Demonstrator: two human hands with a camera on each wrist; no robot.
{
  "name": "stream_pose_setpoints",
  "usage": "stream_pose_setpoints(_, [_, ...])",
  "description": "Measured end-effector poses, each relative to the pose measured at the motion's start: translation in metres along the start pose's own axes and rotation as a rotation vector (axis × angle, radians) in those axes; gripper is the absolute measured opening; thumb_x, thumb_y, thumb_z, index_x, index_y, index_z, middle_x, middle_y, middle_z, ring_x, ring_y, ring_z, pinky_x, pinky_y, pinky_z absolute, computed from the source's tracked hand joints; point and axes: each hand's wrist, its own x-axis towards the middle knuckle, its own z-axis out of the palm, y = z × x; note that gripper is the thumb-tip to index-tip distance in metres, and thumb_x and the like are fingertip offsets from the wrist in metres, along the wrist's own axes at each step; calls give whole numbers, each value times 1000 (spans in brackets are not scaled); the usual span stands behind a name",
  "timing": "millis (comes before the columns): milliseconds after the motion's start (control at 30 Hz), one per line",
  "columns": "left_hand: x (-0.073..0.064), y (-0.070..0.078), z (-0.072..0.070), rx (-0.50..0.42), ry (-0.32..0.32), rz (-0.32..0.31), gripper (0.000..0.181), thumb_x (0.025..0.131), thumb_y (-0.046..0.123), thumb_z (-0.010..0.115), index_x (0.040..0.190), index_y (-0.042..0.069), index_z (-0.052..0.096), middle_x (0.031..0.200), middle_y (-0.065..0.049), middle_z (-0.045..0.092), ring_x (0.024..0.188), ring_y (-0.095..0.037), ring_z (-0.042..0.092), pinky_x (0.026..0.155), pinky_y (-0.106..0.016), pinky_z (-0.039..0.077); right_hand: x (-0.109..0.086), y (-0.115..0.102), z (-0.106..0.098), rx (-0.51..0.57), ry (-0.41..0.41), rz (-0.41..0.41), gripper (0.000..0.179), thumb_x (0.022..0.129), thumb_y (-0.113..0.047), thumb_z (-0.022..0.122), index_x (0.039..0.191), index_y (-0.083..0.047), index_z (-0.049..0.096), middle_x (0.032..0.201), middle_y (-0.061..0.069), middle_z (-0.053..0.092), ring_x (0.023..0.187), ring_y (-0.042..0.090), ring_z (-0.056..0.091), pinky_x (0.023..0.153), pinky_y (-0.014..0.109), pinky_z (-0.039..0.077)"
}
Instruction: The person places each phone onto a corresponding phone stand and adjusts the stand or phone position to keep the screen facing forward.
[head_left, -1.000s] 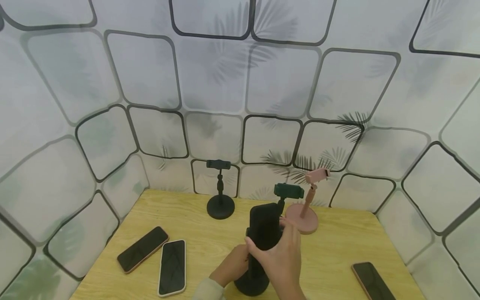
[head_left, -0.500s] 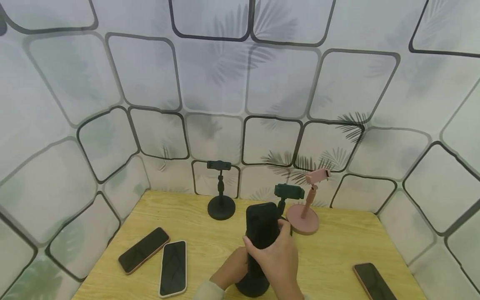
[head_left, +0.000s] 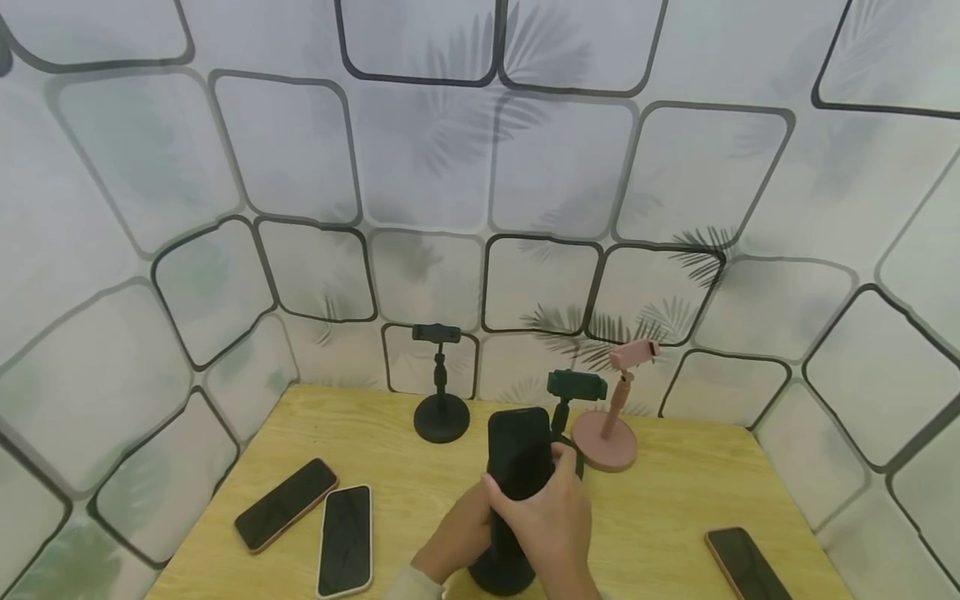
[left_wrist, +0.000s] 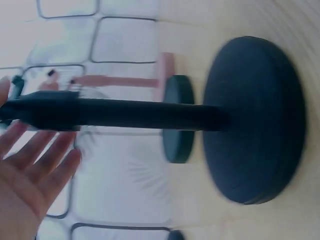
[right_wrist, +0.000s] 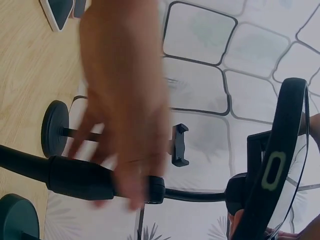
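Observation:
A black phone (head_left: pixel 517 446) stands upright at the top of a black phone stand (head_left: pixel 501 575) with a round base. My right hand (head_left: pixel 555 517) grips the phone, its thumb across the front and fingers round the right edge. In the right wrist view the stand's clamp (right_wrist: pixel 257 145) sits behind the phone. My left hand (head_left: pixel 465 529) is at the stand's pole, just below the phone. The left wrist view shows its fingers (left_wrist: pixel 42 155) fairly straight, with the pole's thick collar (left_wrist: pixel 52 111) running between them and the thumb. Motion blurs this hand in the right wrist view.
Behind stand a black phone stand (head_left: pixel 441 417), a green one (head_left: pixel 577 385) and a pink one (head_left: pixel 604 437). Two phones lie at the left, one dark (head_left: pixel 287 504) and one white-edged (head_left: pixel 345 542). Another phone (head_left: pixel 747 562) lies at the right on the wooden table (head_left: pixel 660 500). Patterned walls enclose it.
The phone has shifted slightly left and turned to stand straighter, with my right hand moving along with it. More of the green stand's base shows. My left hand has stayed by the pole.

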Motion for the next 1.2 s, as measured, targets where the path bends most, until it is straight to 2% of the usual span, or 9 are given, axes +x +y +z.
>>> stream_pose_setpoints(100, [-1, 9, -12, -12, 177, 86, 43, 87, 7, 60, 128, 12, 48, 124, -2, 55, 116, -18, 54, 96, -37, 46, 0, 1, 1, 9, 5, -4, 83, 59, -51, 82, 115, -2, 46, 90, 17, 64, 75, 28, 63, 61, 41, 50])
stream_pose_setpoints(167, [0, 15, -21, 7, 286, 187, 54, 80, 2, 65, 130, 11, 47, 127, -3, 53, 119, -18, 52, 98, -36, 45, 0, 1, 2, 12, 13, -11, 82, 59, -50, 83, 115, -1, 46, 90, 16, 64, 75, 28, 63, 60, 40, 50])
stream_pose_setpoints(233, [1, 20, -29, 39, 370, 298, 55, 73, -2, 68, 124, 8, 52, 123, -5, 55, 114, -19, 53, 97, -31, 45, 0, 2, 3, 15, 25, -21, 81, 59, -49, 83, 114, -1, 46, 90, 16, 64, 75, 28, 62, 61, 40, 50])
stream_pose_setpoints(333, [4, 26, -38, 94, 449, 443, 46, 68, -6, 71, 112, 4, 62, 112, -8, 59, 104, -20, 57, 95, -24, 45, 1, 4, 4, 20, 46, -42, 80, 59, -48, 83, 113, -1, 47, 90, 17, 64, 75, 28, 62, 61, 41, 50])
stream_pose_setpoints(433, [7, 28, -44, 122, 470, 529, 36, 67, -9, 71, 101, 1, 67, 102, -9, 62, 94, -20, 60, 91, -19, 46, 1, 4, 5, 26, 56, -55, 79, 59, -47, 83, 112, -1, 47, 90, 17, 63, 75, 29, 62, 61, 42, 49])
stream_pose_setpoints(667, [4, 33, -56, 127, 396, 504, 37, 65, -4, 79, 100, 2, 69, 98, -7, 69, 91, -19, 65, 87, -17, 49, 2, 5, 5, 40, 46, -28, 79, 59, -47, 84, 112, -2, 46, 88, 16, 63, 73, 28, 62, 60, 40, 49])
stream_pose_setpoints(800, [2, 36, -58, 119, 393, 507, 38, 63, -4, 81, 98, 1, 70, 95, -9, 71, 88, -19, 67, 84, -18, 51, 3, 6, 6, 42, 50, -24, 79, 59, -46, 84, 112, -2, 45, 88, 17, 62, 71, 29, 62, 61, 41, 50])
stream_pose_setpoints(1033, [0, 37, -61, 142, 404, 485, 37, 58, -5, 83, 94, 1, 72, 91, -10, 73, 83, -20, 69, 80, -19, 53, 4, 4, 6, 80, 5, 11, 83, 60, -43, 85, 116, -1, 41, 105, 22, 59, 87, 36, 63, 73, 49, 52])
stream_pose_setpoints(1200, [-1, 39, -65, 159, 381, 479, 34, 58, -4, 83, 91, 2, 73, 89, -9, 73, 81, -19, 70, 78, -20, 54, 5, 6, 6, 124, -18, -3, 83, 60, -40, 85, 116, -2, 39, 109, 23, 58, 95, 38, 61, 77, 51, 50])
